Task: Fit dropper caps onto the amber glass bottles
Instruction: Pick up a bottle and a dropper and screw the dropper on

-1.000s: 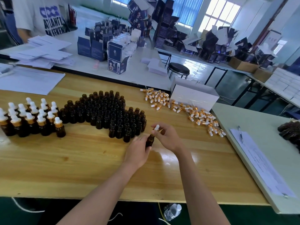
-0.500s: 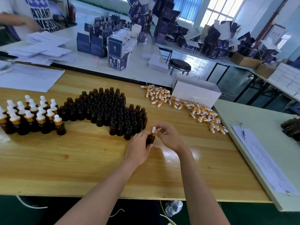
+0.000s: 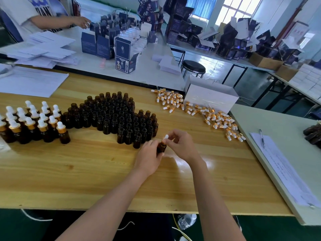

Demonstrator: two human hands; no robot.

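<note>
Head view: just in front of the block of uncapped bottles (image 3: pixel 118 115), near its right end, the left hand (image 3: pixel 149 159) grips an upright amber bottle (image 3: pixel 161 148). The right hand (image 3: pixel 182 146) pinches the dropper cap (image 3: pixel 165 137) on its neck; how far it is seated is unclear. Loose caps (image 3: pixel 199 112) lie right of the block.

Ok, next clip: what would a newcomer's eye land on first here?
The dark block of uncapped amber bottles mid-table draws the eye first, with capped bottles at its left and loose dropper caps scattered to its right. In front, the left hand holds one bottle while the right hand pinches a cap on its neck.
</note>
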